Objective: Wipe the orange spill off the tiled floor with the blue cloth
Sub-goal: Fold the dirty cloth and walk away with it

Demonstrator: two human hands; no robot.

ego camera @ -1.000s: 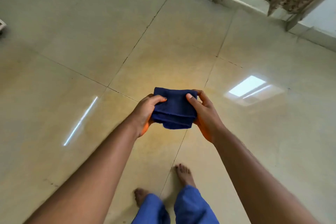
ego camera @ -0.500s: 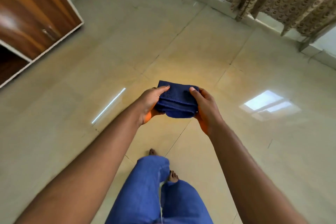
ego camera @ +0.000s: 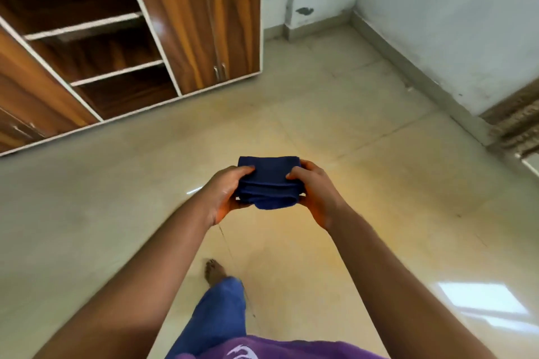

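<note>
A folded dark blue cloth (ego camera: 268, 183) is held in the air in front of me, well above the beige tiled floor (ego camera: 364, 131). My left hand (ego camera: 226, 192) grips its left end, thumb on top. My right hand (ego camera: 316, 192) grips its right end the same way. No orange spill shows on the floor in this view.
A wooden wardrobe (ego camera: 122, 38) with open shelves and closed doors stands at the upper left. White walls meet in a corner at the upper right. A patterned curtain (ego camera: 516, 122) hangs at the right edge. My leg in blue trousers and a bare foot (ego camera: 214, 271) are below.
The view has swung left: the wardrobe now fills the upper left and the curtain has slid to the right edge. One leg has stepped forward. Both hands keep hold of the cloth.
</note>
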